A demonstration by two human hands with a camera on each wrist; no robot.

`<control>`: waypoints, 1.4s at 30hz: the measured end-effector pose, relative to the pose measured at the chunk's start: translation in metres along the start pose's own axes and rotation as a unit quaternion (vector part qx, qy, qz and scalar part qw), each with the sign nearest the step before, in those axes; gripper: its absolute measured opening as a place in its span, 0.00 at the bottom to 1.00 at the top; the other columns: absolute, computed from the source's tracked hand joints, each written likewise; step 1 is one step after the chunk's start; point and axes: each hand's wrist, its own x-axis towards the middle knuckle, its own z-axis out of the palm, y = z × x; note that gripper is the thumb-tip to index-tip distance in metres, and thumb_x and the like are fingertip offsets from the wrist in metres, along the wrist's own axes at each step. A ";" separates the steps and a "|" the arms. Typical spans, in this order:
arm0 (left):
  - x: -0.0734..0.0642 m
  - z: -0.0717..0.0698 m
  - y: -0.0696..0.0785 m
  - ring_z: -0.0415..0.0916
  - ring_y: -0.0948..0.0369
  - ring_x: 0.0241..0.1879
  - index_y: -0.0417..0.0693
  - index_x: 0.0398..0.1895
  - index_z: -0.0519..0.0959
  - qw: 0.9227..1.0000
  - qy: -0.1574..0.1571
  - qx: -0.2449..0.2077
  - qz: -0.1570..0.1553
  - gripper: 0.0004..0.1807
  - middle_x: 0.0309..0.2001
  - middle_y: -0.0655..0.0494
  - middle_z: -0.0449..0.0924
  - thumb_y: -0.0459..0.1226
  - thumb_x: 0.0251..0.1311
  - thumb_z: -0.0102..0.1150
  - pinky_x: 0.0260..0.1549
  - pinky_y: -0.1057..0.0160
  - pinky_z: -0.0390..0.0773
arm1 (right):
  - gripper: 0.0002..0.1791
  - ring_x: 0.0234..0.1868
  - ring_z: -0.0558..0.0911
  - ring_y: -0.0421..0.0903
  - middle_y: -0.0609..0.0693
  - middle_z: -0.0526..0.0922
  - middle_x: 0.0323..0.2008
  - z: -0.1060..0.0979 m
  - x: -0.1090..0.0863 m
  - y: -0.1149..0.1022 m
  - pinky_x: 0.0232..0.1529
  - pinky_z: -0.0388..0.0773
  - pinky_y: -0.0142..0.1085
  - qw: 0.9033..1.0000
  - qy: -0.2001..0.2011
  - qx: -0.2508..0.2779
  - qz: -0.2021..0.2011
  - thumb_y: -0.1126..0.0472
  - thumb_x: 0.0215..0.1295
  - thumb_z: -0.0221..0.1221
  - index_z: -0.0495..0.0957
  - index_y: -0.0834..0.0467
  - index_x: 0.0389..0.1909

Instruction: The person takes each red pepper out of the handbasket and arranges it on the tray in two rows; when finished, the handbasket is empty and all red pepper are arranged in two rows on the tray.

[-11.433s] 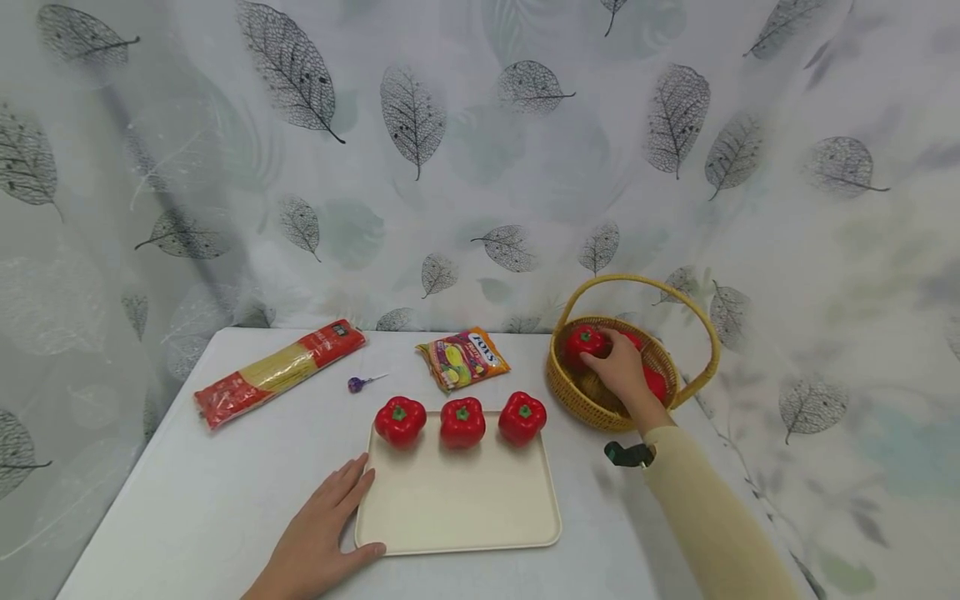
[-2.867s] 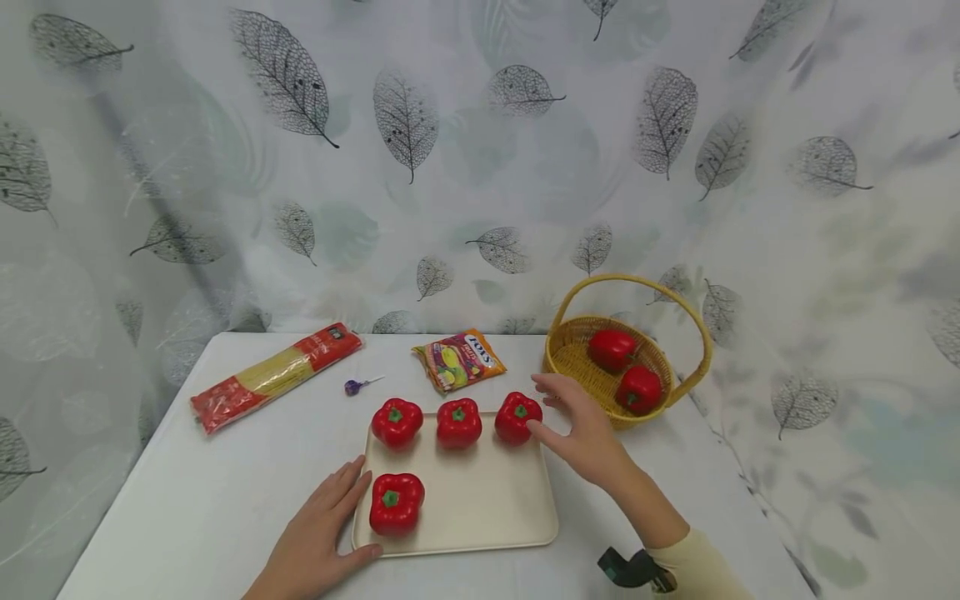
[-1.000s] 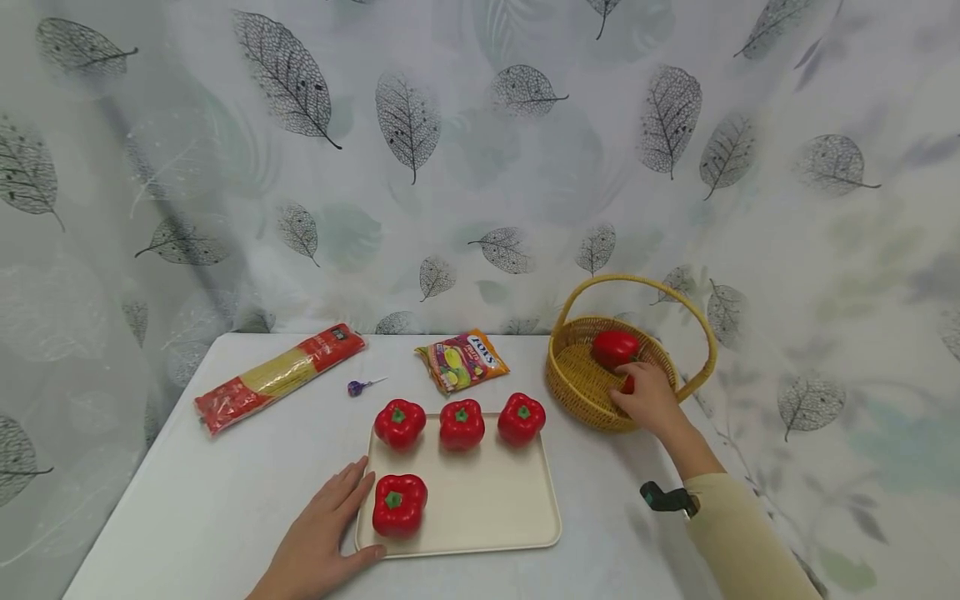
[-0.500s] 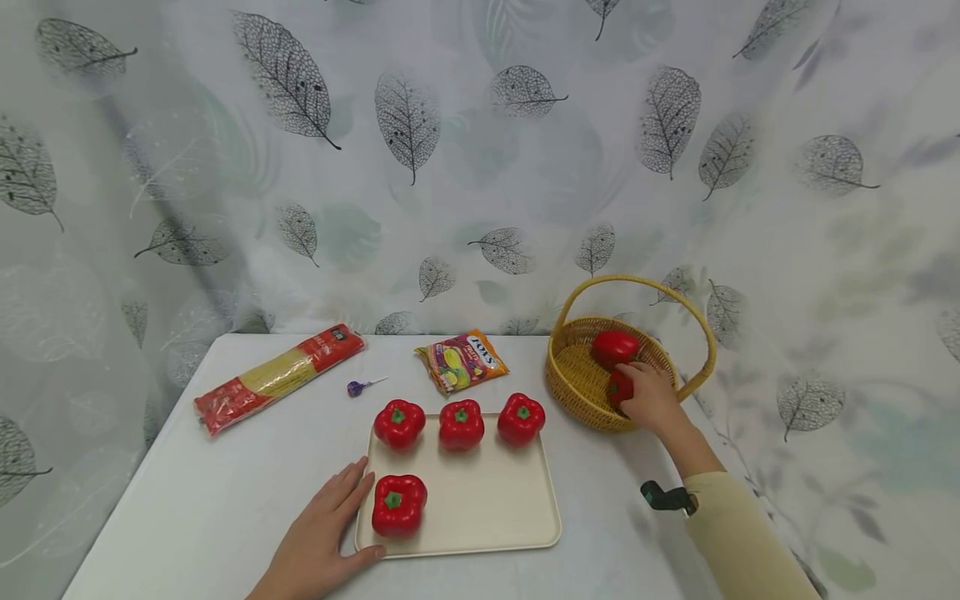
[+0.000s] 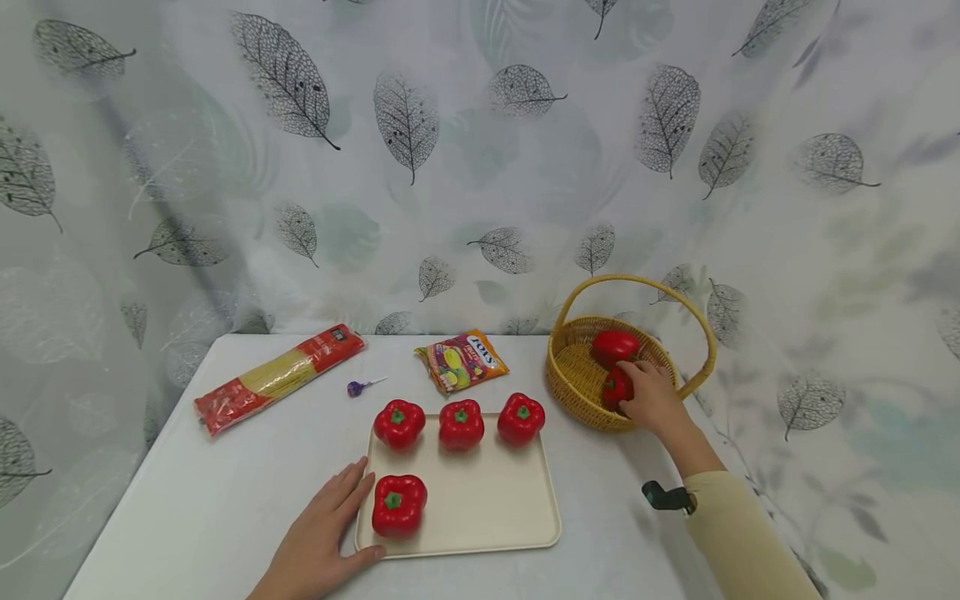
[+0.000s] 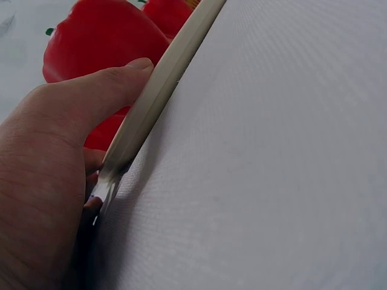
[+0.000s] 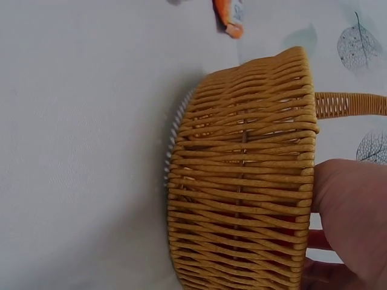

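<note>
In the head view my right hand [image 5: 651,398] reaches into a wicker basket [image 5: 573,400], fingers around a red bell pepper [image 5: 615,387]. Another red bell pepper [image 5: 615,346] lies just behind it. The basket wall [image 7: 242,181] hides most of the fingers in the right wrist view. My left hand [image 5: 318,527] lies at the left edge of a cream tray [image 5: 487,517], fingers extended along it and thumb [image 6: 136,66] at its rim. On the tray, three red bell peppers [image 5: 461,425] form a back row; one more pepper [image 5: 399,506] sits at the front left.
Behind the tray lie a pack of noodles [image 5: 281,379], a purple lollipop [image 5: 356,388] and an orange candy bag [image 5: 462,361]. The basket's tall handle [image 5: 637,277] arches over it. A leaf-print curtain [image 5: 480,167] hangs behind the white table [image 5: 210,500].
Earlier, a pepper went from the basket to the tray's front left. Over the last second, the pepper under my right hand has shifted slightly left within the basket. My left hand stays put.
</note>
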 end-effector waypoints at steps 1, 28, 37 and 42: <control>0.000 0.000 0.000 0.56 0.49 0.83 0.55 0.84 0.68 1.000 0.000 -0.001 0.000 0.61 0.86 0.57 0.57 0.77 0.51 0.65 0.72 0.33 0.67 | 0.40 0.69 0.65 0.79 0.76 0.69 0.71 0.000 0.000 0.001 0.65 0.71 0.74 1.000 0.003 0.003 -0.003 0.63 0.64 0.72 0.69 0.65 0.76; -0.001 -0.001 0.001 0.56 0.49 0.83 0.57 0.84 0.68 1.000 0.009 0.002 -0.003 0.61 0.86 0.57 0.57 0.79 0.51 0.63 0.70 0.32 0.69 | 0.42 0.69 0.76 0.69 0.71 0.74 0.70 0.000 -0.006 -0.011 0.68 0.76 0.63 0.971 0.072 0.226 0.019 0.56 0.72 0.72 0.63 0.65 0.79; -0.001 0.000 0.001 0.57 0.49 0.82 0.57 0.84 0.69 1.000 0.015 -0.004 -0.004 0.62 0.85 0.57 0.58 0.78 0.49 0.66 0.69 0.31 0.71 | 0.42 0.72 0.73 0.68 0.69 0.74 0.71 -0.002 -0.010 -0.018 0.68 0.77 0.61 0.965 0.086 0.246 0.012 0.53 0.72 0.72 0.64 0.64 0.78; -0.001 -0.001 0.001 0.57 0.49 0.82 0.57 0.84 0.68 1.000 0.009 -0.009 -0.008 0.62 0.85 0.58 0.58 0.78 0.49 0.66 0.69 0.31 0.70 | 0.42 0.71 0.73 0.68 0.69 0.74 0.70 -0.003 -0.012 -0.022 0.68 0.76 0.62 0.965 0.094 0.246 0.011 0.54 0.72 0.72 0.64 0.63 0.78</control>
